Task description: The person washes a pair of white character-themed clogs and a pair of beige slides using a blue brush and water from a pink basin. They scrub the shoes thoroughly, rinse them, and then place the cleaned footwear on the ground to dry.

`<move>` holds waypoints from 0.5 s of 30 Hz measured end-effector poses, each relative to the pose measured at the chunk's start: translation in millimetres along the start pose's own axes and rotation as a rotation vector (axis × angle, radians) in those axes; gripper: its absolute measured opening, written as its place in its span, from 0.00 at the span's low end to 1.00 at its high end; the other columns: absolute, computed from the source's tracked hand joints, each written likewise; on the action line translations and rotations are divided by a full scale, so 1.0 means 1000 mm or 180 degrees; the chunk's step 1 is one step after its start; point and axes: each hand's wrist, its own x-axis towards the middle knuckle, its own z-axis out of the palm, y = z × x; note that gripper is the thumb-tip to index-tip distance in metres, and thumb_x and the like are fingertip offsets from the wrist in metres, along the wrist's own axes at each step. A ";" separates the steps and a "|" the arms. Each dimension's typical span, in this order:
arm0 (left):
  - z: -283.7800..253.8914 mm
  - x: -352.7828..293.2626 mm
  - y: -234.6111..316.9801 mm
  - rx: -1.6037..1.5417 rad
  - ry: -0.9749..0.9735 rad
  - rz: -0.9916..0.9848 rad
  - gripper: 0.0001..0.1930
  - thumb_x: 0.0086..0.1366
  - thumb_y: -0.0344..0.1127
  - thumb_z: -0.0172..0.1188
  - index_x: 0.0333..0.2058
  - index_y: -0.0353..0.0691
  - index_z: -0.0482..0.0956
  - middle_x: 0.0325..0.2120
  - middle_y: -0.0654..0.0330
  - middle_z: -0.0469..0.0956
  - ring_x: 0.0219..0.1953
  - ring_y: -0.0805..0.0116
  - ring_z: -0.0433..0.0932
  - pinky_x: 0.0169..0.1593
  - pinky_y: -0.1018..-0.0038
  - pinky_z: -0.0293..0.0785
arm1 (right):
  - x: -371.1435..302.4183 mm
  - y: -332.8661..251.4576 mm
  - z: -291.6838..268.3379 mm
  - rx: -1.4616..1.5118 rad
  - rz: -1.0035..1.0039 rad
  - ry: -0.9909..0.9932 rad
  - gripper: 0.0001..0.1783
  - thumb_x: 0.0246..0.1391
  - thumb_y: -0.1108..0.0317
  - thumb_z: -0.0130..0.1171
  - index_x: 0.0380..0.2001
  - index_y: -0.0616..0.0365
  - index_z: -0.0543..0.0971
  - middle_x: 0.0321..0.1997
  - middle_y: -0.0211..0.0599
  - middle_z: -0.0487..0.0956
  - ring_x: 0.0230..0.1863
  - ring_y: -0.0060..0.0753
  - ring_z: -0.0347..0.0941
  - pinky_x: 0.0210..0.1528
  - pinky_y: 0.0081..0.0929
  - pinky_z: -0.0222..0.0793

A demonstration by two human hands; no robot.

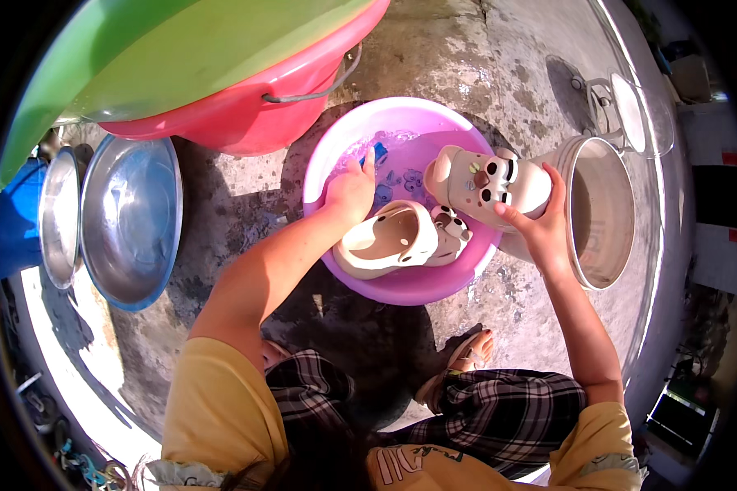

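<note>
Over the right side of a pink-purple basin [323,176], my right hand [540,217] grips a cream clog [460,176] with a cartoon animal face on its toe. Its fellow, another cream clog [385,237], rests in the near part of the basin, its opening facing up. My left hand [350,195] reaches into the basin above that clog, with its fingers closed on a small dark-blue object [380,153], mostly hidden, whose kind I cannot make out. Shallow water with some suds shows in the basin, along with blue shapes on its bottom.
A red bucket [246,114] with a wire handle and a large green tub [180,61] stand at the upper left. Two metal bowls lean at the left, the bigger one a steel basin [131,221]. Right of the pink-purple basin is a cream bucket [577,213]; beyond it, a white chair [626,110].
</note>
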 end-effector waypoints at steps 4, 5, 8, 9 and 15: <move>-0.005 0.015 0.019 -0.3202 -0.0297 0.0010 0.24 0.64 0.33 0.40 0.59 0.38 0.50 0.35 0.51 0.72 0.37 0.66 0.72 0.44 0.72 0.66 | -0.003 0.009 0.006 -0.0422 -0.0372 0.0046 0.49 0.30 0.65 0.71 0.54 0.56 0.52 0.49 0.48 0.65 0.49 0.39 0.65 0.52 0.32 0.61; -0.039 0.005 0.037 -0.3753 -0.0336 0.0442 0.24 0.64 0.33 0.41 0.59 0.39 0.51 0.34 0.54 0.73 0.36 0.68 0.72 0.41 0.73 0.67 | -0.003 0.008 0.004 -0.0434 -0.0260 0.0015 0.49 0.30 0.65 0.72 0.54 0.56 0.52 0.49 0.48 0.66 0.50 0.39 0.65 0.52 0.32 0.61; -0.089 -0.035 0.086 -0.4090 0.0001 0.1806 0.25 0.63 0.33 0.43 0.58 0.40 0.52 0.29 0.58 0.72 0.28 0.68 0.71 0.33 0.70 0.68 | 0.003 0.004 0.012 -0.0263 -0.0217 -0.0117 0.49 0.28 0.63 0.73 0.53 0.56 0.53 0.46 0.47 0.68 0.47 0.37 0.67 0.49 0.31 0.63; -0.090 -0.042 0.102 -0.3579 0.0449 0.2275 0.25 0.63 0.32 0.43 0.58 0.41 0.53 0.26 0.57 0.72 0.24 0.65 0.72 0.31 0.67 0.68 | 0.005 0.003 0.012 -0.0141 -0.0150 -0.0194 0.49 0.28 0.63 0.73 0.53 0.56 0.54 0.46 0.47 0.68 0.47 0.37 0.67 0.49 0.31 0.63; -0.118 -0.006 0.092 -0.2389 -0.0443 0.0955 0.21 0.62 0.32 0.43 0.55 0.39 0.59 0.45 0.44 0.69 0.46 0.55 0.70 0.44 0.65 0.67 | 0.003 -0.004 0.013 -0.0588 -0.0484 -0.0283 0.48 0.26 0.64 0.73 0.51 0.53 0.56 0.45 0.44 0.70 0.47 0.38 0.67 0.49 0.32 0.63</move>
